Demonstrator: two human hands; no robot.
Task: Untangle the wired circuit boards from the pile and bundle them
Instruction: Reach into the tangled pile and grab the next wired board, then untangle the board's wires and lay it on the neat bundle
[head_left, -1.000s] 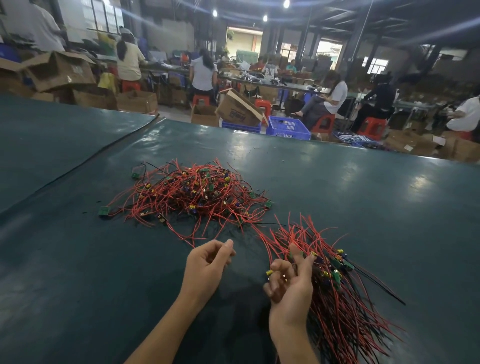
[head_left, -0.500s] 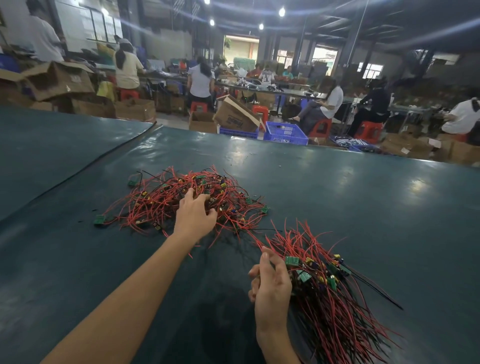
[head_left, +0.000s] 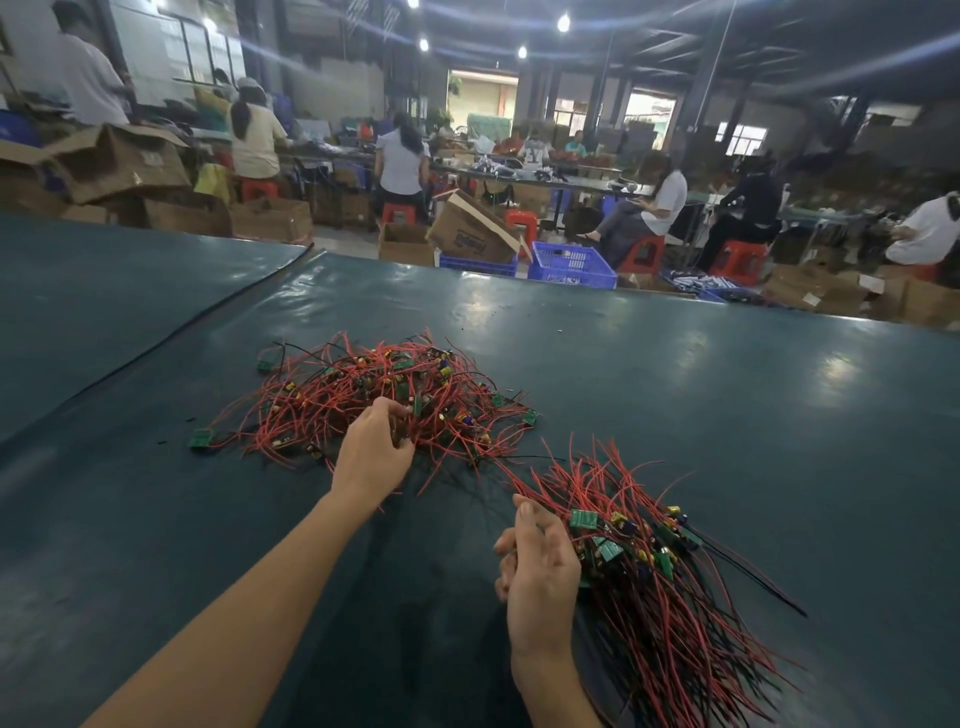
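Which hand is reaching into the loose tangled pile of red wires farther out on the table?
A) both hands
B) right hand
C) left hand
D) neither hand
C: the left hand curls its fingers into the tangled pile, while the right hand is beside the nearer bundle.

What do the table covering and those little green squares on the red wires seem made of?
Table covering: probably a vinyl or rubbery sheet, dark teal and glossy; it mirrors the ceiling lamps.
Green squares: likely rigid circuit board, flat, sharp-cornered, matte green, though too small to be sure.
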